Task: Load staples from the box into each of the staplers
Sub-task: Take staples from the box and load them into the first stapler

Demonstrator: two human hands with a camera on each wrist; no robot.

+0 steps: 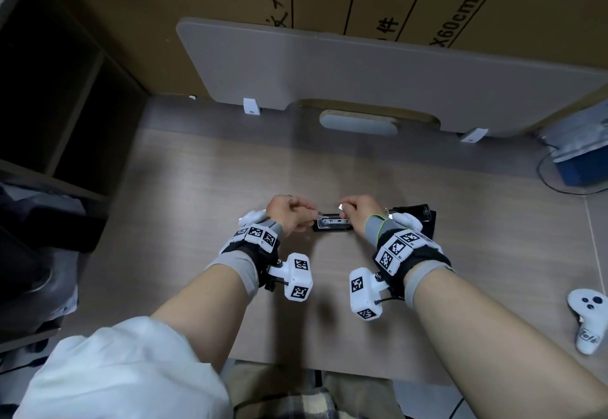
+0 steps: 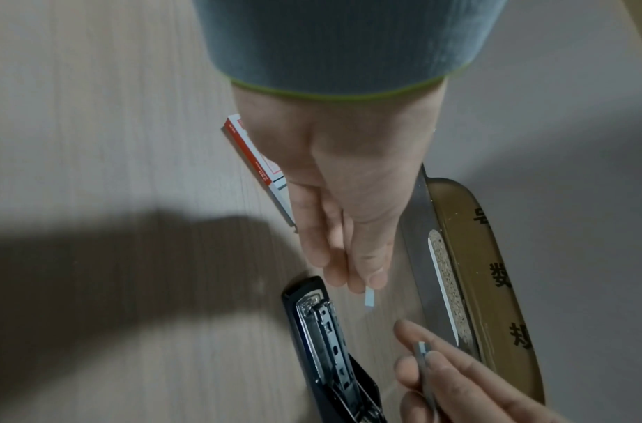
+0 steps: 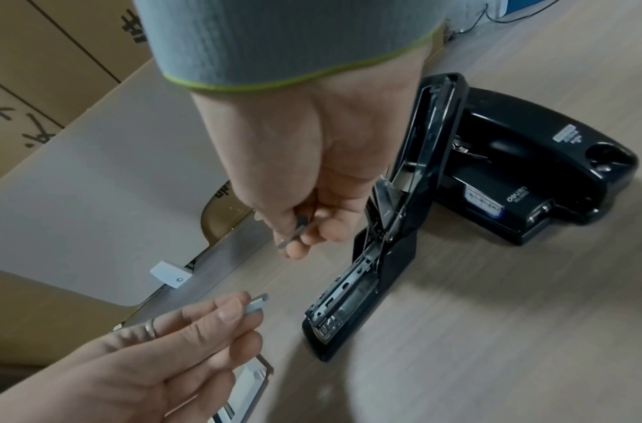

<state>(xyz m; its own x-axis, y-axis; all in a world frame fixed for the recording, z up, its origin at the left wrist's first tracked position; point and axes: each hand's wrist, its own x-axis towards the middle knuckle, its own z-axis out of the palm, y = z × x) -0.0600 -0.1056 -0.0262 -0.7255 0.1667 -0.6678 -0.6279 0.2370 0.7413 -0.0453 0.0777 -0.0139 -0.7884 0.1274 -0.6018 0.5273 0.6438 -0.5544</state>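
Pinching grips on both sides: the left hand (image 1: 289,213) holds a short staple strip (image 3: 256,304) at its fingertips, and the right hand (image 1: 357,209) pinches another strip (image 3: 292,236). Between them on the table (image 1: 197,188) lies the opened stapler (image 1: 332,224); a second stapler (image 3: 536,171) sits right, the staple box (image 2: 256,163) under the left hand.

I count two staplers: one open stapler (image 3: 351,289) lying flat and one big stapler (image 3: 536,177) behind it. There is one staple box (image 2: 261,168). I have two hands, my left hand (image 1: 289,213) and my right hand (image 1: 358,209), and two staple strips, one strip (image 3: 256,304) in my left and one strip (image 3: 294,233) in my right.
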